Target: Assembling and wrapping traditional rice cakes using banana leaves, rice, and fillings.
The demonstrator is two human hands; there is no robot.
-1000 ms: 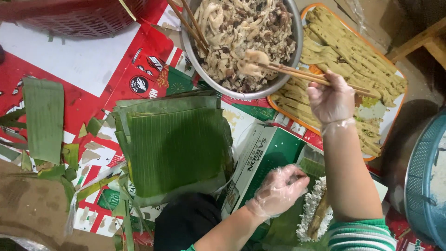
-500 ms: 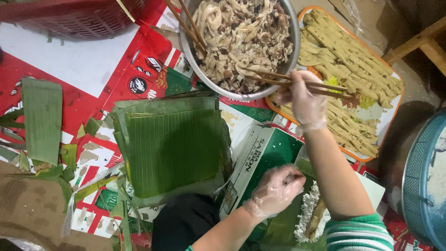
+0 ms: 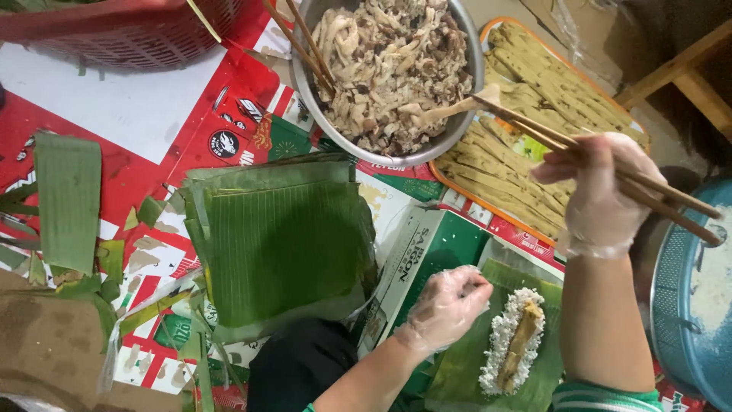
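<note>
A person in thin clear gloves builds a leaf-wrapped rice parcel on a floor spread with red, white and green printed paper. The right hand [image 3: 602, 194] is closed around a pair of wooden chopsticks [image 3: 587, 152], whose tips pinch a pale strip of meat [image 3: 446, 111] at the rim of the steel bowl [image 3: 461, 46]. That bowl brims with shredded, glistening meat in browns and creams; a second pair of chopsticks [image 3: 301, 38] leans inside it.

Below the bowl, the left hand [image 3: 446, 305] rests with fingers curled loosely on an open banana leaf [image 3: 465, 366], gripping nothing. Just right of that hand lies a narrow bed of white rice [image 3: 503, 343] topped with one yellowish bean-paste stick [image 3: 522, 343]. By the look of it, the parcel is about half filled: rice and paste are down, the meat is not yet on, and the leaf lies unfolded.

Right of the bowl, an orange-rimmed tray [image 3: 457, 187] holds rows of matte yellow sticks. Left of and below the bowl sits a stack of ribbed green leaves [image 3: 282, 244]. A red plastic basket [image 3: 122, 30] lies far left of the bowl, a blue colander [image 3: 679, 305] far right.
</note>
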